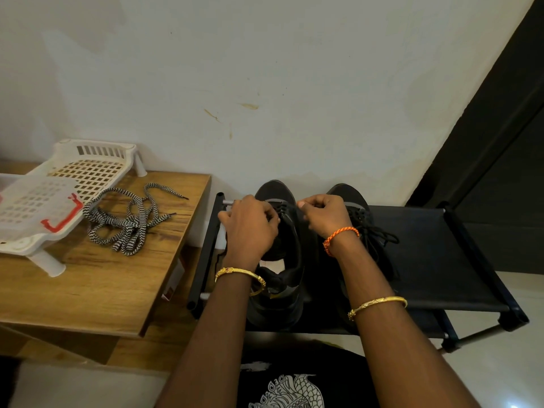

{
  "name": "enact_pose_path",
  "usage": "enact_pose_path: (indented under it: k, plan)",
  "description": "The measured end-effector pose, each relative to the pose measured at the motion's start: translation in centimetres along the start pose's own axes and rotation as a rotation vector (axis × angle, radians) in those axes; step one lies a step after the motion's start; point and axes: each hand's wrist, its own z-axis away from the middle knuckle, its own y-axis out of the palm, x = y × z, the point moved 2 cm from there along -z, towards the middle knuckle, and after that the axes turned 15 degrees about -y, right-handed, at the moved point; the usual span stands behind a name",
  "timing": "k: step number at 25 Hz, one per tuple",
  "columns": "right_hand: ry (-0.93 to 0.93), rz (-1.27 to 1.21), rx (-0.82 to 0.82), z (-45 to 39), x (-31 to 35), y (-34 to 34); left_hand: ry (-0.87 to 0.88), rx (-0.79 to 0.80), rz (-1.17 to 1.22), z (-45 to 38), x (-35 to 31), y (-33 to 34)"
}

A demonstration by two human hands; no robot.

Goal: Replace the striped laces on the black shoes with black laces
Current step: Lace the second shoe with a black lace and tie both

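head view: both hands' grip pinches black lace (290, 208) on left shoe (282, 251).

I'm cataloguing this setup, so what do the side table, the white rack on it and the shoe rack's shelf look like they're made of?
Side table: wood or wood-look laminate, matt, with visible grain. White rack: moulded plastic, judging by its grid holes and peg legs. Shoe rack's shelf: seemingly black fabric stretched between tubes, dull and unreflective.

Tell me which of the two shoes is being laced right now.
The left shoe: both hands, left hand and right hand, pinch black lace over it. The right shoe already carries a tied black lace and no hand works on it.
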Motion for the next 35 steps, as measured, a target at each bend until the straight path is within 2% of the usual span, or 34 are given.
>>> enact_pose_path:
  k: [6,9,12,16,20,24,27,30,33,35]
  plan:
    - [0.107,-0.066,0.082,0.1,-0.5,0.6,-0.432,0.171,0.481,-0.3,0.9,2.0]
    - [0.135,-0.108,0.134,0.4,-0.6,0.9,-0.559,0.260,0.715,-0.8,0.9,3.1]
    - [0.100,-0.100,0.158,0.2,-0.6,0.7,-0.593,0.308,0.771,-1.1,0.8,3.4]
    - [0.064,-0.107,0.154,0.3,-0.7,0.4,-0.621,0.311,0.622,-1.1,0.6,3.5]
    - [0.050,-0.129,0.141,0.1,-0.8,0.3,-0.559,0.348,0.674,-1.1,0.6,3.8]
    - [0.036,0.045,0.139,-0.2,-0.8,0.5,-0.494,0.346,0.703,-0.8,0.6,3.7]
    - [0.105,-0.074,-0.032,-0.4,-0.6,-0.8,-0.474,0.296,0.742,-0.4,1.0,3.2]
    - [0.110,-0.241,-0.352,-0.3,-0.1,-3.6,-0.455,0.213,0.703,0.0,1.4,2.6]
    - [0.155,-0.722,-0.659,0.3,0.5,-6.3,-0.444,0.134,0.604,0.8,1.8,1.9]
    - [0.210,-0.943,-0.709,0.7,0.5,-6.9,-0.452,0.144,0.565,1.4,2.3,1.9]
